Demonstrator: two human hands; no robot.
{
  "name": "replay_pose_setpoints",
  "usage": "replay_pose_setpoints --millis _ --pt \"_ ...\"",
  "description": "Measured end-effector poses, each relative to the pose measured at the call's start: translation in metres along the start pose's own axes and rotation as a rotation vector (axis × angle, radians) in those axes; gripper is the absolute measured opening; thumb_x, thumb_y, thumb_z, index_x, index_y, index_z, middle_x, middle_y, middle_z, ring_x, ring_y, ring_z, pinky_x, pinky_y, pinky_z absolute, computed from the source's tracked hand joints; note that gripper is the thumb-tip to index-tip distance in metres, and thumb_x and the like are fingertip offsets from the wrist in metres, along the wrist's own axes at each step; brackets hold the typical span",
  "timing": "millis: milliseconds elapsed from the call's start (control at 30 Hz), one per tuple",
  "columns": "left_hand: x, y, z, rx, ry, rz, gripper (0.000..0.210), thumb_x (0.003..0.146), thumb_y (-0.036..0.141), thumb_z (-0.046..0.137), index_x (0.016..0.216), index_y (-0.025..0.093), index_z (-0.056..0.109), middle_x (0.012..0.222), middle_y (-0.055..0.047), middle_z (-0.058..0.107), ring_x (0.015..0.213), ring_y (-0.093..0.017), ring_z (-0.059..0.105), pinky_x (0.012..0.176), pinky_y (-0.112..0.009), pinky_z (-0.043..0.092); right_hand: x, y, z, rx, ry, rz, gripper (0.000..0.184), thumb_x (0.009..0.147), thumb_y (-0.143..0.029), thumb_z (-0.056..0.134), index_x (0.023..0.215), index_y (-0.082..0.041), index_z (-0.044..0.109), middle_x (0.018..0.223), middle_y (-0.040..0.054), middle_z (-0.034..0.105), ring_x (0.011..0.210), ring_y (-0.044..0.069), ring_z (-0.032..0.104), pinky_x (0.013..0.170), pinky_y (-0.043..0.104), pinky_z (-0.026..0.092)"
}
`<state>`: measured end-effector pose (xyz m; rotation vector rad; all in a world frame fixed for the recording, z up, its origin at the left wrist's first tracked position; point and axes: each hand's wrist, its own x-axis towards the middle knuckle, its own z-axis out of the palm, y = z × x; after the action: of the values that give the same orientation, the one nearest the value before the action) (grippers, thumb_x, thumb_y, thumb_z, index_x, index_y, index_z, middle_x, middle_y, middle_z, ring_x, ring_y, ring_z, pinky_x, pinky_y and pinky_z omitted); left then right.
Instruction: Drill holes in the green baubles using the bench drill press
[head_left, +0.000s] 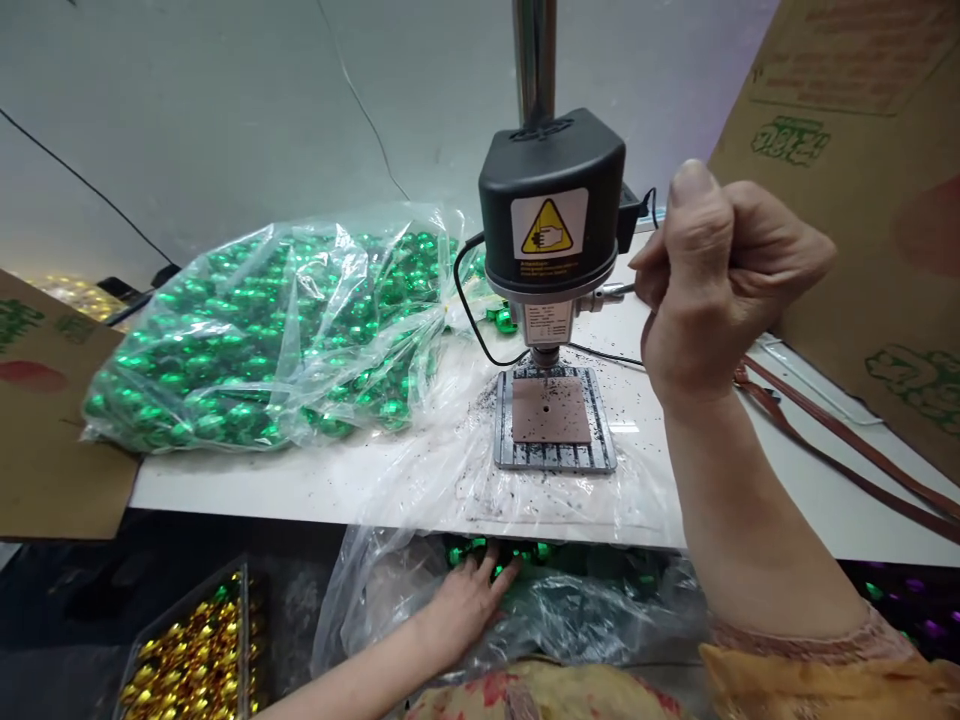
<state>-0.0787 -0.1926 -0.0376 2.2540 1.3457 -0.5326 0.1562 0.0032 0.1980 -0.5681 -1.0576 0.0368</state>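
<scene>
My right hand point(709, 275) is raised beside the small bench drill press point(555, 200), its fingers wrapped round the feed lever point(619, 291), most of which the hand hides. Below the table edge, my left hand point(466, 600) reaches into a clear plastic bag point(390, 590) of shiny green balls point(540, 552). Its fingers are apart and touch the balls; the fingertips are partly hidden. Under the drill chuck point(545, 354), a brownish square plate point(568, 425) with a dark hole lies on the slotted metal base point(555, 461). Dark shavings are scattered around it.
A large clear bag of green balls point(262, 330) lies left on the white table point(247, 487). Cardboard stands at left point(60, 440) and right point(847, 200). A container of gold balls point(187, 650) sits lower left. Brown straps point(840, 450) and a black cable point(459, 290) are nearby.
</scene>
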Motion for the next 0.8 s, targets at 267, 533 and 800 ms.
replay_pose_setpoints --millis 267,533,800 --pt "0.019 -0.063 -0.157 -0.167 0.796 0.081 0.02 0.078 0.007 0.049 0.073 0.021 0.063 0.069 -0.002 0.064 0.064 -0.016 0.061 0.062 -0.026 0.047 -0.005 -0.002 -0.001 0.055 0.029 0.024 0.04 0.089 -0.02 0.059 0.05 -0.016 0.052 0.045 -0.0061 0.044 0.043 0.001 0.035 0.049 0.025 0.026" --pt "0.132 -0.144 -0.258 -0.003 1.006 0.074 0.05 0.081 0.015 0.064 0.13 0.018 0.059 0.146 -0.015 0.054 0.132 -0.033 0.053 0.111 -0.046 0.043 -0.005 0.001 0.004 0.091 0.111 -0.036 0.035 0.082 -0.015 0.06 0.048 -0.018 0.054 0.039 -0.0076 0.039 0.037 0.003 0.04 0.042 0.025 0.026" --pt "0.2 -0.142 -0.3 -0.005 0.875 -0.167 0.046 0.079 0.008 0.068 0.125 0.017 0.065 0.127 -0.019 0.065 0.121 -0.041 0.06 0.106 -0.053 0.041 -0.006 0.003 0.003 0.13 0.098 -0.017 0.031 0.077 -0.014 0.063 0.047 -0.018 0.056 0.038 -0.0064 0.036 0.033 0.005 0.035 0.037 0.027 0.022"
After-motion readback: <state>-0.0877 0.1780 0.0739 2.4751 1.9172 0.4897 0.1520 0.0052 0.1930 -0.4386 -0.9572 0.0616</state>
